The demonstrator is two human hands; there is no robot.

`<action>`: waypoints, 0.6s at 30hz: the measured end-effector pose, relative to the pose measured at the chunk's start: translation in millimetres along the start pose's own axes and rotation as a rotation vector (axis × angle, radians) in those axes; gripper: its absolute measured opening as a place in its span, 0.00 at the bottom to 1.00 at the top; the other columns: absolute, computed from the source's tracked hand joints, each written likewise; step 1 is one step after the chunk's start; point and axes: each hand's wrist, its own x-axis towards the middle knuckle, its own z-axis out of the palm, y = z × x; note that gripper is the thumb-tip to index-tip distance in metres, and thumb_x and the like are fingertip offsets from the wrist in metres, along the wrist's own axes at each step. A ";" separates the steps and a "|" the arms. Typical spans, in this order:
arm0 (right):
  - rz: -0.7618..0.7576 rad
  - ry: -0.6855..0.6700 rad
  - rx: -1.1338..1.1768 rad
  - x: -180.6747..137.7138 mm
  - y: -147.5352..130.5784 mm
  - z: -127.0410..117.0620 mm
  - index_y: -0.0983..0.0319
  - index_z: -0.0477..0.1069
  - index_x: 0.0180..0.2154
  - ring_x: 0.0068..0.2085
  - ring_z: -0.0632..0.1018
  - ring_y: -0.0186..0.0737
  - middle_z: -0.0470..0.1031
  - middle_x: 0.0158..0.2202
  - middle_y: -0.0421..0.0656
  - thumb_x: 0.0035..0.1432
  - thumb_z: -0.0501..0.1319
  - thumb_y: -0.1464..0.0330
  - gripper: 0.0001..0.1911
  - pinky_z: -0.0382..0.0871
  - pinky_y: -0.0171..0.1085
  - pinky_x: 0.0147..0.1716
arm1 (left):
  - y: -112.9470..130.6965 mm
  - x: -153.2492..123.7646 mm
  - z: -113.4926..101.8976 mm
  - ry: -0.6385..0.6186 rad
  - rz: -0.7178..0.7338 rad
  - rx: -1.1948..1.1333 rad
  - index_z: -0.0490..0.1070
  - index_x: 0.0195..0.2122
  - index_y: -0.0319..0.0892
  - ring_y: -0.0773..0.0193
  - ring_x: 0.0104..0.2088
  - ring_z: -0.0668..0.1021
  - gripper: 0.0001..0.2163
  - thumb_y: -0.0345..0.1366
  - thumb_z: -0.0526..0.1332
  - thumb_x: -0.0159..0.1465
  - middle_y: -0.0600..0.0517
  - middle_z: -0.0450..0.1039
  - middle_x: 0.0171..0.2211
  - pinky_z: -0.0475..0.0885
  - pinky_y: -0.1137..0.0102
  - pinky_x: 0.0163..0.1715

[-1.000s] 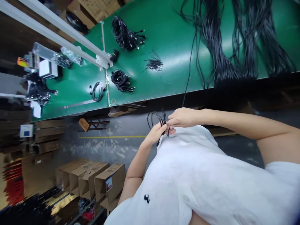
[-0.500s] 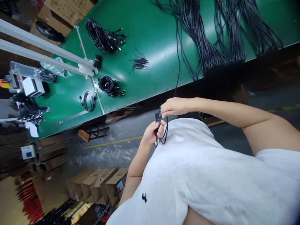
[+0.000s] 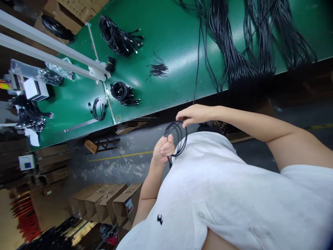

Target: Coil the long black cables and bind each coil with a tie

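In front of my white shirt, a black cable is wound into a loose coil (image 3: 186, 139). My left hand (image 3: 163, 148) is closed round the coil's left side, fingers curled over the strands. At the coil's top, my right hand (image 3: 194, 114) pinches the cable between thumb and fingers. A length of the same cable (image 3: 197, 74) runs from behind my right hand up over the green table's edge toward a long bundle of black cables (image 3: 223, 41). Its far end is lost among the strands.
On the green table (image 3: 179, 31) lie coiled cable bundles (image 3: 116, 36), a smaller coiled bundle (image 3: 123, 93), and a pile of short black ties (image 3: 158, 68). White posts (image 3: 65, 57) cross the left side. A wooden stool (image 3: 100, 145) and cardboard boxes (image 3: 104, 201) stand on the floor.
The coil has opened into wider, rounder loops. My left hand has moved slightly left and down, away from my right hand. My right hand has shifted slightly up. The view has turned a little.
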 end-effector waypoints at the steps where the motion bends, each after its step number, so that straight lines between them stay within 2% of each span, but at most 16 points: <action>1: 0.028 0.046 -0.037 -10.1 19.0 -5.6 0.63 0.72 0.44 0.39 0.73 0.35 0.76 0.41 0.43 0.66 0.53 0.60 0.16 0.59 0.32 0.39 | 5.5 -4.8 -2.0 0.027 0.093 -0.039 0.63 0.26 0.40 0.79 0.09 0.39 0.15 0.37 0.50 0.71 0.65 0.38 0.12 0.43 0.85 0.07; 3: 0.124 0.119 -0.212 -33.9 65.8 -20.7 0.68 0.73 0.42 0.43 0.72 0.38 0.76 0.41 0.49 0.69 0.46 0.57 0.24 0.58 0.36 0.45 | 12.3 -14.0 -5.8 0.059 0.254 -0.111 0.61 0.26 0.41 0.79 0.09 0.38 0.15 0.38 0.50 0.71 0.66 0.37 0.11 0.42 0.85 0.06; 4: 0.191 0.136 -0.332 -45.0 89.5 -30.5 0.70 0.73 0.41 0.44 0.71 0.40 0.75 0.40 0.52 0.70 0.43 0.57 0.27 0.58 0.39 0.48 | 12.6 -17.5 -6.9 0.058 0.290 -0.135 0.61 0.26 0.41 0.79 0.08 0.38 0.15 0.38 0.50 0.71 0.66 0.38 0.11 0.42 0.85 0.06; 6: 0.327 0.141 -0.526 -59.7 123.5 -52.1 0.70 0.73 0.40 0.45 0.71 0.41 0.75 0.40 0.54 0.70 0.43 0.58 0.27 0.53 0.46 0.53 | 8.7 -20.5 -6.7 0.039 0.255 -0.158 0.61 0.26 0.41 0.79 0.08 0.41 0.15 0.37 0.50 0.71 0.65 0.42 0.11 0.43 0.85 0.07; 7: 0.381 0.136 -0.598 -62.4 128.3 -61.8 0.70 0.73 0.38 0.44 0.72 0.41 0.75 0.39 0.55 0.70 0.44 0.59 0.26 0.53 0.48 0.53 | 6.0 -20.6 -5.7 0.028 0.212 -0.162 0.61 0.26 0.40 0.80 0.08 0.43 0.14 0.36 0.51 0.71 0.64 0.46 0.11 0.44 0.84 0.07; 9: 0.434 0.153 -0.679 -61.0 108.3 -73.3 0.69 0.73 0.33 0.39 0.72 0.41 0.75 0.35 0.55 0.70 0.44 0.59 0.26 0.57 0.45 0.48 | 4.5 -22.0 -4.6 0.015 0.189 -0.189 0.62 0.26 0.40 0.80 0.08 0.48 0.13 0.33 0.51 0.70 0.63 0.53 0.13 0.46 0.84 0.07; 11: 0.359 0.160 -0.649 -55.8 60.3 -70.7 0.66 0.73 0.30 0.35 0.72 0.41 0.74 0.31 0.54 0.70 0.44 0.59 0.26 0.59 0.39 0.37 | 11.7 -31.1 -9.7 0.003 0.294 -0.266 0.62 0.28 0.40 0.80 0.08 0.53 0.12 0.32 0.52 0.70 0.62 0.57 0.14 0.49 0.85 0.08; 13: 0.065 -0.058 -0.435 -52.4 14.4 -59.1 0.61 0.74 0.31 0.35 0.73 0.40 0.76 0.32 0.48 0.69 0.46 0.61 0.22 0.60 0.37 0.34 | 26.2 -50.3 -23.7 -0.036 0.518 -0.381 0.63 0.31 0.41 0.81 0.09 0.58 0.09 0.32 0.52 0.70 0.63 0.59 0.14 0.52 0.87 0.09; 14: 0.010 -0.169 -0.302 -52.3 1.2 -52.7 0.60 0.74 0.32 0.33 0.73 0.39 0.76 0.32 0.46 0.68 0.47 0.59 0.21 0.61 0.36 0.33 | 34.1 -62.5 -33.3 -0.064 0.659 -0.433 0.63 0.32 0.41 0.81 0.10 0.61 0.08 0.32 0.52 0.71 0.64 0.60 0.14 0.53 0.88 0.10; 15: 0.032 -0.200 -0.216 -53.3 -3.5 -47.3 0.58 0.74 0.33 0.34 0.74 0.39 0.77 0.33 0.44 0.68 0.46 0.58 0.22 0.63 0.36 0.34 | 41.3 -75.2 -43.6 -0.087 0.800 -0.475 0.64 0.35 0.41 0.81 0.11 0.63 0.07 0.34 0.51 0.71 0.64 0.61 0.14 0.55 0.89 0.11; 16: 0.099 -0.167 -0.174 -54.9 -0.4 -43.1 0.58 0.75 0.34 0.35 0.76 0.39 0.78 0.35 0.44 0.68 0.44 0.57 0.23 0.65 0.36 0.35 | 46.6 -87.3 -53.7 -0.097 0.920 -0.503 0.64 0.38 0.42 0.81 0.12 0.65 0.07 0.35 0.50 0.72 0.65 0.62 0.15 0.56 0.89 0.12; 18: 0.282 -0.009 -0.213 -57.8 17.0 -37.5 0.58 0.76 0.37 0.40 0.77 0.43 0.79 0.39 0.45 0.68 0.41 0.57 0.27 0.68 0.39 0.38 | 50.1 -105.2 -69.6 -0.083 1.076 -0.530 0.65 0.47 0.43 0.81 0.14 0.67 0.09 0.37 0.48 0.73 0.65 0.64 0.16 0.58 0.89 0.12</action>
